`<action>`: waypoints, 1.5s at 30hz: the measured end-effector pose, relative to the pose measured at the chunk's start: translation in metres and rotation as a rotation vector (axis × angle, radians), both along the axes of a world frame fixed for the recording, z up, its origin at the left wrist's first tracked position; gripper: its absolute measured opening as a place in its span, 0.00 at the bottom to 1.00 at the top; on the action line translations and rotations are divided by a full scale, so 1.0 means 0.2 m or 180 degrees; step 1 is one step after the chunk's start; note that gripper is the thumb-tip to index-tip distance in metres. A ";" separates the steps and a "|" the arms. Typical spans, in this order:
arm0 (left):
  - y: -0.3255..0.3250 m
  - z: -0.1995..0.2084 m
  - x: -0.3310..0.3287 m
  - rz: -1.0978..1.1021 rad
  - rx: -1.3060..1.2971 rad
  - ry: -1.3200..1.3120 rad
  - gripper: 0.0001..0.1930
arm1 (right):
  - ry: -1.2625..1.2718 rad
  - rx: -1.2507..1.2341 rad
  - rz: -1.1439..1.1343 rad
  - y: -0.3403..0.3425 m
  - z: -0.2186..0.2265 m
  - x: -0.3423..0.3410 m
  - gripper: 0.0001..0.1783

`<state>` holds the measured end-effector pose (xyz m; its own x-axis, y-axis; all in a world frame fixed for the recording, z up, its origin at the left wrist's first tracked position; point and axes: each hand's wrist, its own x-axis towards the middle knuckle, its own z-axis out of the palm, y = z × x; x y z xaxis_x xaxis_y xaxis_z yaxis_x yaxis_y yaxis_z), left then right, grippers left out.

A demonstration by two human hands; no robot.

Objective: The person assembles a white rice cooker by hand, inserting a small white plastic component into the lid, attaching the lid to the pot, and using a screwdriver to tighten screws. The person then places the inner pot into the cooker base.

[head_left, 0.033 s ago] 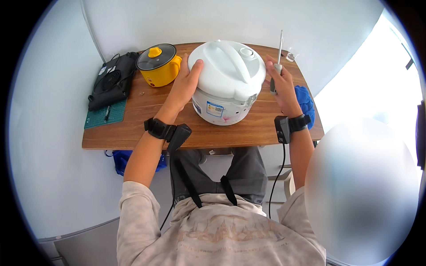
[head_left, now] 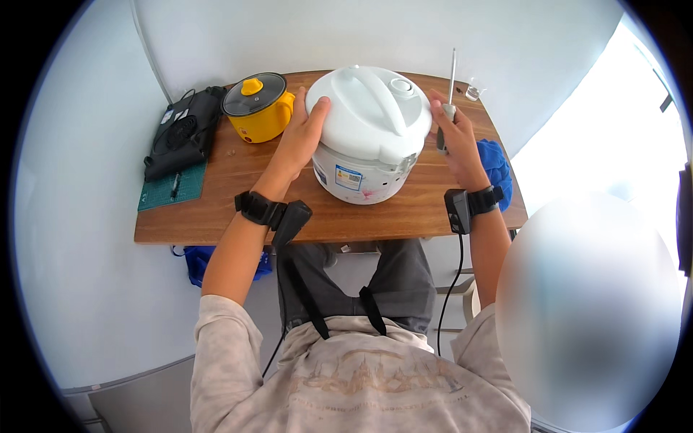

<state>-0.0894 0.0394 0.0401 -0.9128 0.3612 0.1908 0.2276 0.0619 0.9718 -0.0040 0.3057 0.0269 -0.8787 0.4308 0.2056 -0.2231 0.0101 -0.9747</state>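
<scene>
A white rice cooker [head_left: 370, 112] with a domed lid and arched handle stands on the wooden table in front of me. My left hand [head_left: 304, 136] grips its left side, thumb on the lid's edge and fingers partly hidden behind it. In my right hand [head_left: 461, 144] is a screwdriver [head_left: 448, 115] with a grey handle, its metal shaft pointing up. That hand is at the cooker's right side, its fingertips close to the lid's edge; whether they touch it I cannot tell.
Behind my left hand stands a yellow electric pot [head_left: 261, 119] with a glass lid. Farther left, a black device with a coiled cable [head_left: 184, 133] overlaps a green cutting mat [head_left: 189, 189] bearing a pen. A blue cloth [head_left: 496, 169] and a small clear cup [head_left: 473, 92] are at the right.
My right hand and the screwdriver have shifted very slightly left, toward the rice cooker. The left hand and cooker look unmoved.
</scene>
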 end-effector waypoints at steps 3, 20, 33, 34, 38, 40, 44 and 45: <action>0.00 -0.04 -0.11 -0.0035 0.0063 0.0030 0.44 | 0.0110 0.0004 0.0200 -0.02 0.00 -0.02 0.28; 0.03 0.02 -0.41 -0.0985 -0.0156 0.0037 0.29 | -0.0192 0.1096 -0.0328 0.00 0.07 -0.05 0.26; 0.05 0.01 -0.36 -0.0696 0.0103 0.0019 0.30 | -0.0108 0.1098 -0.0220 0.03 0.05 -0.07 0.26; 0.04 0.01 -0.35 -0.0681 0.0126 0.0019 0.30 | -0.0147 0.1108 -0.0230 0.02 0.06 -0.07 0.26; 0.04 -0.03 -0.37 -0.0727 0.0198 -0.0008 0.30 | -0.0280 0.1138 -0.0247 0.02 0.08 -0.07 0.26; 0.03 -0.02 -0.38 -0.0725 0.0193 -0.0010 0.30 | -0.0293 0.1172 -0.0242 0.02 0.08 -0.08 0.26; 0.03 -0.01 -0.38 -0.0757 0.0148 0.0019 0.30 | -0.0285 0.1243 -0.0247 0.03 0.09 -0.07 0.26; 0.03 -0.01 -0.38 -0.0781 0.0137 0.0050 0.30 | -0.0296 0.1245 -0.0243 0.02 0.10 -0.06 0.26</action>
